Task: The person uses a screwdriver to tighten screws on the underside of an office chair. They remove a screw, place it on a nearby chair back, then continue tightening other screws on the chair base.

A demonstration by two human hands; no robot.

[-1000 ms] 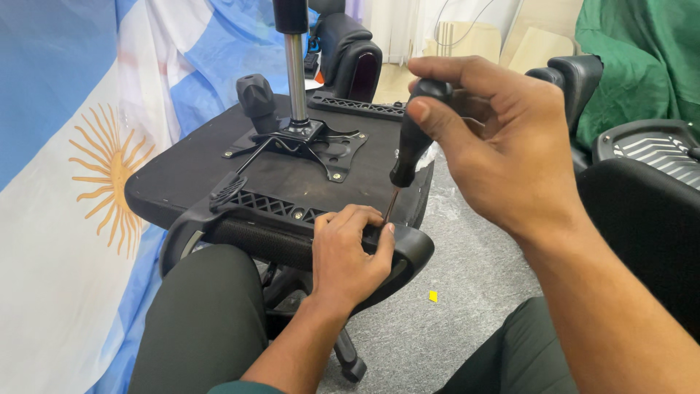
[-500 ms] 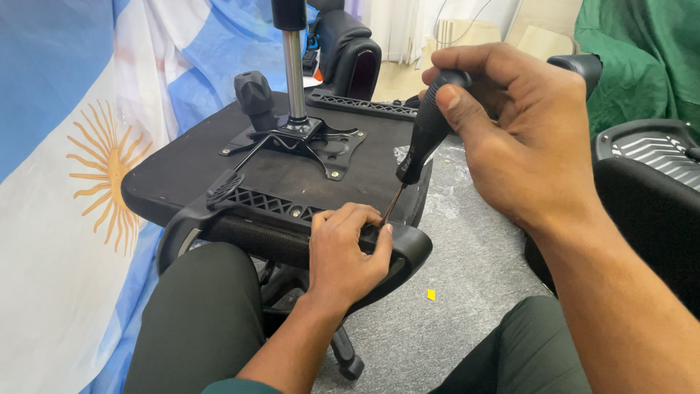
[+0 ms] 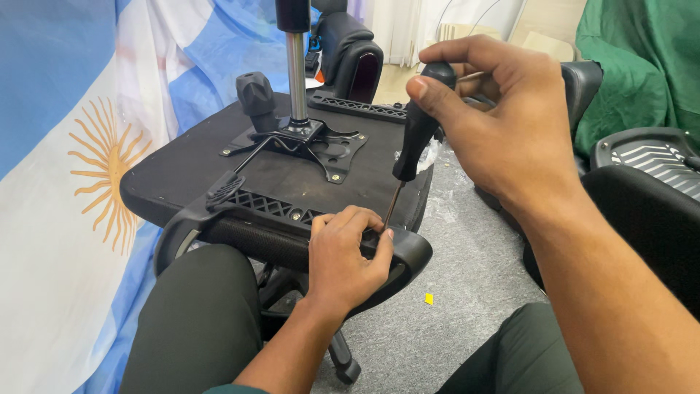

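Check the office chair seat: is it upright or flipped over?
Flipped over: the seat shows its underside, with the metal mounting plate and gas cylinder pointing up.
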